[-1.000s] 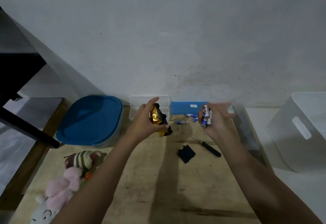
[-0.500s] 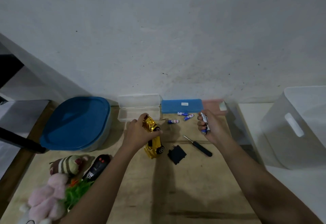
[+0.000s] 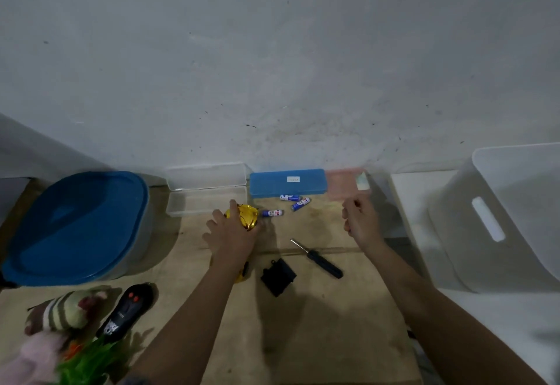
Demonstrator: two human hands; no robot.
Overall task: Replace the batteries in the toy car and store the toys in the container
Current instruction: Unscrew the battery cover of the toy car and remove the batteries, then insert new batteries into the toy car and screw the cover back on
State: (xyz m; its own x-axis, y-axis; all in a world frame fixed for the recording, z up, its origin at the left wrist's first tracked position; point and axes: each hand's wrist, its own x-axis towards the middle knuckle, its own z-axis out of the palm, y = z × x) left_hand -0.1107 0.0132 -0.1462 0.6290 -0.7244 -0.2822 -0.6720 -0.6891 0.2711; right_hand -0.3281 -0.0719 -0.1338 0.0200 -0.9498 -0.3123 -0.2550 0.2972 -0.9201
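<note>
On the wooden table [image 3: 318, 339], my left hand [image 3: 233, 234] lies flat over the yellow toy car [image 3: 249, 216], pressing on it, the fingers spread over its roof. My right hand [image 3: 360, 222] hovers at three o'clock of the car, curled into a loose fist; I cannot tell whether it holds anything. Three batteries [image 3: 272, 212] lie loose just past the car at one o'clock, in front of the blue case [image 3: 288, 183]. At five o'clock of the car sit the black cover [image 3: 278, 276] and the screwdriver [image 3: 318, 259]. The blue-lidded container [image 3: 75, 227] stands at nine o'clock, with the plush toys [image 3: 60, 313] and the remote [image 3: 127, 312] at seven.
</note>
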